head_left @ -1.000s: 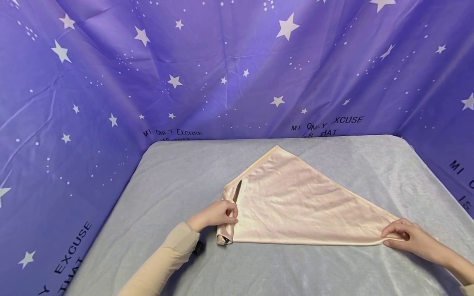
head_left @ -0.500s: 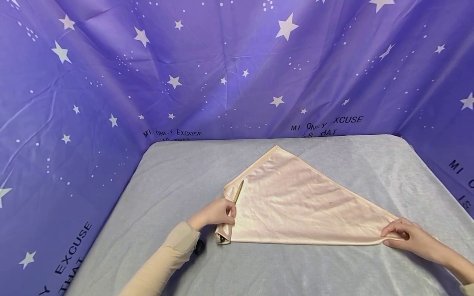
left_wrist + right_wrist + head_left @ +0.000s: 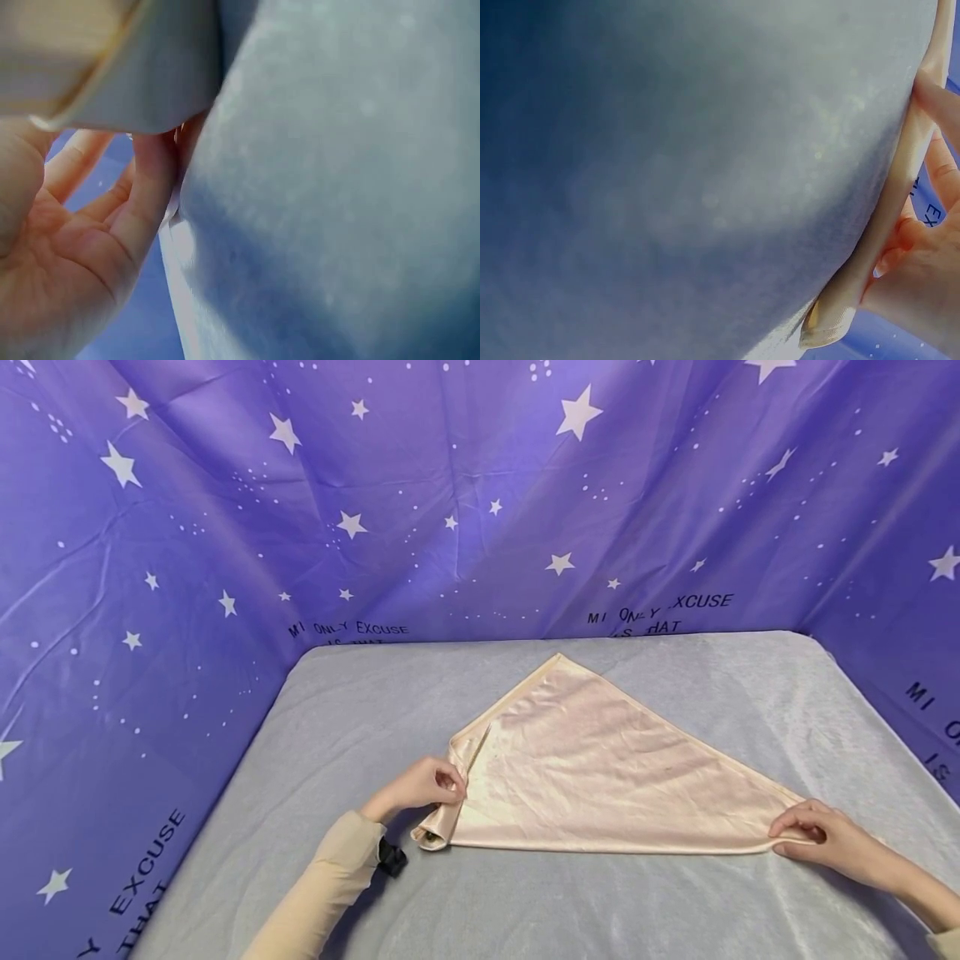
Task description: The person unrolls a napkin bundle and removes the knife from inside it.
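Note:
A pale pink satin cloth [image 3: 607, 768] lies as a large triangle on the table, its peak pointing to the far side. Its left end is wrapped in a narrow roll [image 3: 444, 820], which my left hand [image 3: 420, 783] grips from above. From the roll's upper end sticks a thin pointed blade [image 3: 478, 748], like a knife's, seen nearly edge-on. Something dark [image 3: 431, 837] shows inside the roll's near end; the rest is wrapped out of sight. At the far right corner my right hand [image 3: 828, 839] pinches the cloth, thumb at the near edge, and the right wrist view shows this hem [image 3: 889, 199] between the fingers.
A grey plush cover [image 3: 637, 902] spreads over the table. Purple curtains [image 3: 420, 568] with white stars and lettering hang behind and on both sides. A black wrist device [image 3: 392, 857] sits under my left sleeve.
My left hand has shifted slightly left, and the roll's near end has swung left with it, so the roll slants. The blade has turned edge-on. The right hand keeps its hold.

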Motion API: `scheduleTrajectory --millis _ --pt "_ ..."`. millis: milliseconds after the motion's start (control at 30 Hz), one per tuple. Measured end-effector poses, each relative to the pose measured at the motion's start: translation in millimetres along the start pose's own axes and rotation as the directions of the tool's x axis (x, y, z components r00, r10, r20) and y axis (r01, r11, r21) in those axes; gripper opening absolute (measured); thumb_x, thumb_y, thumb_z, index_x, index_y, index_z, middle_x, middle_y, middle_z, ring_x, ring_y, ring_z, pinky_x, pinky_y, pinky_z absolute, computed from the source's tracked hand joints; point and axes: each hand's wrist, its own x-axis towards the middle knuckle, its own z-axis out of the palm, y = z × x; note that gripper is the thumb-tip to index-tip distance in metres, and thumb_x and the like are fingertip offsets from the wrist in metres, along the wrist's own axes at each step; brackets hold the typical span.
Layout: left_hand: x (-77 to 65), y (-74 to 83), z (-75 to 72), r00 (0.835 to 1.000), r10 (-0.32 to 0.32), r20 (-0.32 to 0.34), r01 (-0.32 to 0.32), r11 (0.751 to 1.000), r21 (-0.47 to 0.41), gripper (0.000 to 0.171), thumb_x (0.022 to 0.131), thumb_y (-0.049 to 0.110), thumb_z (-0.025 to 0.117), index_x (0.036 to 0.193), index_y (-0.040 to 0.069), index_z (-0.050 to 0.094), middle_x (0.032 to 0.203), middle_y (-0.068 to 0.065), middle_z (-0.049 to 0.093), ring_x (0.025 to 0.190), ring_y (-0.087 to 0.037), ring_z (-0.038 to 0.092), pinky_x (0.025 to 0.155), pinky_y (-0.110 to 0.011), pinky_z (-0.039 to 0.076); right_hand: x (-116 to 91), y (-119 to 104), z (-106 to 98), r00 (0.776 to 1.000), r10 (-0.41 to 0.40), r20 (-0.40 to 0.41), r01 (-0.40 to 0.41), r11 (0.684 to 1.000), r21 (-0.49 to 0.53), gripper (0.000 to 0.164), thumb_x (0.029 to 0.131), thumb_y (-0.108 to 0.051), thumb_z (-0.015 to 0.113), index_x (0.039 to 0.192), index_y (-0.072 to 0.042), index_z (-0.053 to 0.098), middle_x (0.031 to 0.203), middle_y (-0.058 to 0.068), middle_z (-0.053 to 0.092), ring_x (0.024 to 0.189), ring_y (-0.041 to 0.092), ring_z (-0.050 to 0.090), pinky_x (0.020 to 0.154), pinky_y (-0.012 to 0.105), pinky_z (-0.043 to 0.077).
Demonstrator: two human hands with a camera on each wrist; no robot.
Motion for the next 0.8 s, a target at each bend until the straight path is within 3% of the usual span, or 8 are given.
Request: scheduleTrajectory --millis 133,267,467,800 --pt "-7.8 5.6 -5.8 1.0 -0.015 -0.012 0.014 0.996 -0.083 0.007 0.075 -0.005 0.063 0.081 -0.007 0.065 0.07 -0.016 0.062 0.056 -0.002 0.048 0.051 -0.017 0.041 0.0 0.1 0.0 1.0 -0.001 0.003 0.001 1.0 0.001 0.039 0.058 0.009 0.073 0.079 -0.021 0.061 0.07 -0.01 0.045 0.064 0.002 0.034 0.052 0.019 0.024" --pt "-15.8 15.7 -12.7 0.997 -0.073 -0.013 0.07 0.984 -0.161 0.012 0.076 -0.005 0.061 0.087 -0.011 0.063 0.075 -0.019 0.062 0.058 -0.004 0.05 0.054 -0.018 0.042 -0.2 0.8 0.1 1.0 -0.01 0.006 0.01 1.0 0.006 0.039 0.058 0.01 0.072 0.08 -0.02 0.061 0.072 -0.011 0.047 0.065 0.002 0.034 0.052 0.019 0.024" --pt "-25.0 15.8 -17.5 0.988 -0.14 -0.058 0.126 0.97 -0.207 0.014 0.077 -0.006 0.059 0.09 -0.011 0.063 0.081 -0.019 0.064 0.062 -0.004 0.055 0.058 -0.019 0.046 0.3 0.9 1.0 1.0 -0.027 -0.003 0.027 1.0 0.012 0.04 0.057 0.011 0.073 0.079 -0.02 0.061 0.071 -0.01 0.047 0.064 0.002 0.035 0.052 0.019 0.024" --pt "-38.1 13.9 -22.6 0.973 -0.189 -0.135 0.147 0.952 -0.27 0.018 0.079 -0.008 0.055 0.094 -0.016 0.059 0.084 -0.026 0.062 0.067 -0.002 0.056 0.06 -0.015 0.045 -0.3 2.0 0.5 1.0 -0.016 -0.006 0.016 1.0 0.007 0.04 0.056 0.011 0.073 0.079 -0.02 0.061 0.072 -0.011 0.048 0.066 0.001 0.035 0.053 0.019 0.025"
